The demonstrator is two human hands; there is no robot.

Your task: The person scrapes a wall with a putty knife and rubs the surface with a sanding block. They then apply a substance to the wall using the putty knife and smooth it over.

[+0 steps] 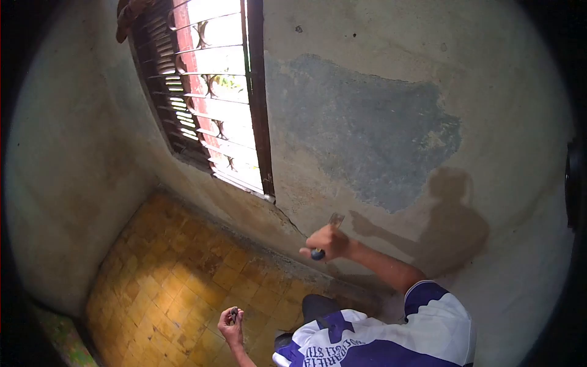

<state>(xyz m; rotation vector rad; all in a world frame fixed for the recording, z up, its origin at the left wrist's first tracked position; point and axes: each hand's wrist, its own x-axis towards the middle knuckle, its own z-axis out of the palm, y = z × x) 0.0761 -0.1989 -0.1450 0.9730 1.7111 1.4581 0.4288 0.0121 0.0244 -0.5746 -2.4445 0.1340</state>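
Observation:
My right hand (331, 242) is wrapped round the dark handle of a scraper (337, 219). The scraper's flat metal blade points up toward the wall, just below the grey bare patch (379, 134). A crack (291, 222) runs down the wall from the window's lower corner toward this hand. Lower down, over the tiled floor, my left hand (231, 325) is closed around a small dark object (233, 314), too small to identify.
A barred window (220, 92) with a dark wooden frame is at the upper left. Yellow-brown floor tiles (165, 287) meet the wall below it. My shadow falls on the wall at the right. A dark object (573, 183) is at the right edge.

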